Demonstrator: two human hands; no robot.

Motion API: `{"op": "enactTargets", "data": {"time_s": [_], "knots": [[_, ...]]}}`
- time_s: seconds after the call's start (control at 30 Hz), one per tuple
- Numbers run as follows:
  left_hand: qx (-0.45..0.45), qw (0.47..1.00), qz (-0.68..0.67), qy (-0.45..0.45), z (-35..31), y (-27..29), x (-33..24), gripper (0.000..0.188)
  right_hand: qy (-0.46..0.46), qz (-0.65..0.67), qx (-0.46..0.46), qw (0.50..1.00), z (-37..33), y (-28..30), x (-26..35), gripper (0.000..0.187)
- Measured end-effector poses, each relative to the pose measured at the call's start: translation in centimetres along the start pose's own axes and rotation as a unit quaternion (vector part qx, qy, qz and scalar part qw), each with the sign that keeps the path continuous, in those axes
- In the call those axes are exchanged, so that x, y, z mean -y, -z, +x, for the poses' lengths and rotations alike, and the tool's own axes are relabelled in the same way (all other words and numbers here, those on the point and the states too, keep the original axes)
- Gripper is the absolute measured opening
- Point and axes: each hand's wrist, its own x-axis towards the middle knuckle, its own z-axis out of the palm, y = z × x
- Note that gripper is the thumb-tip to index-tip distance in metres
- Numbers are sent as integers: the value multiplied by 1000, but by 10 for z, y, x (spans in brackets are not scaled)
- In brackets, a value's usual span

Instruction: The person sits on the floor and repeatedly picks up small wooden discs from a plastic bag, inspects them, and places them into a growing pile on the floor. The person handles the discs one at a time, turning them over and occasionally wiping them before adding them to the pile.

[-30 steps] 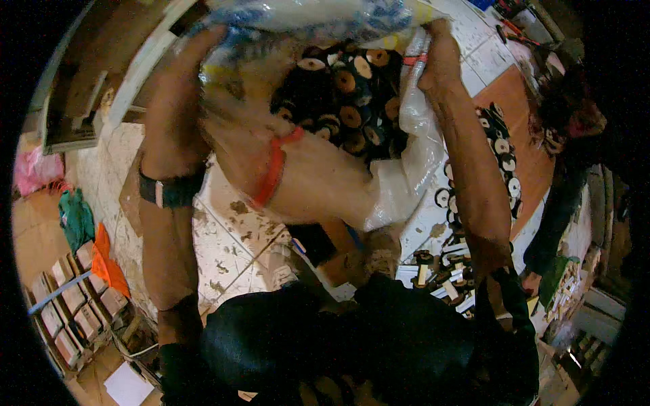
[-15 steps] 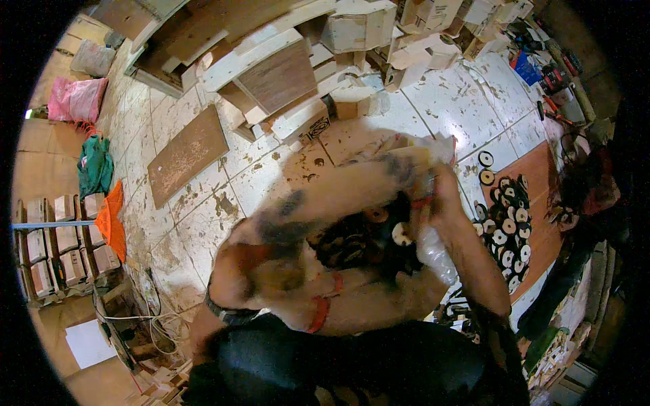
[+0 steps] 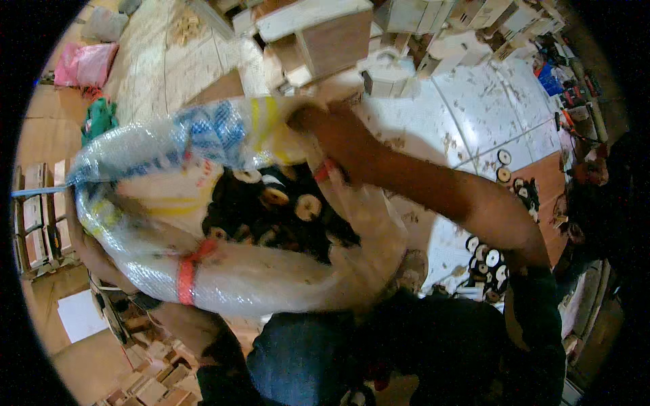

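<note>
Between my arms is a large woven plastic sack [image 3: 237, 287], clear-white with blue and yellow printing and red bands, its rim rolled into a thick ring. Inside lie several dark discs [image 3: 274, 196], some with pale faces and a centre hole. My right hand [image 3: 313, 125] is closed round the far rim, my forearm reaching across from the right. My left hand [image 3: 101, 260] bears against the sack's outer left side; its fingers are mostly hidden behind the plastic.
More black and pale discs [image 3: 487, 264] lie on the tiled floor at the right, beside a brown board [image 3: 547, 176]. Wooden boxes [image 3: 332, 44] stand at the far side. A pink bag [image 3: 84, 64] and green cloth [image 3: 100, 120] are far left. Wood scraps [image 3: 152, 379] lie near left.
The sack has shifted left with both hands, and its opening shows more discs. My right hand has moved left along with the far rim. The view has turned somewhat.
</note>
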Motion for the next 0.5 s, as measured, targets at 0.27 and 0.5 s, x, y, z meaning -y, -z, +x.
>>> {"op": "enactTargets", "data": {"time_s": [0.27,0.5], "knots": [[-37,991,-41,122,45,86,57,43,119,-95,-81,985,-19,-37,-9,68],[-27,993,23,108,33,98,46,42,-236,-96,82,964,-183,-60,-38,69]]}}
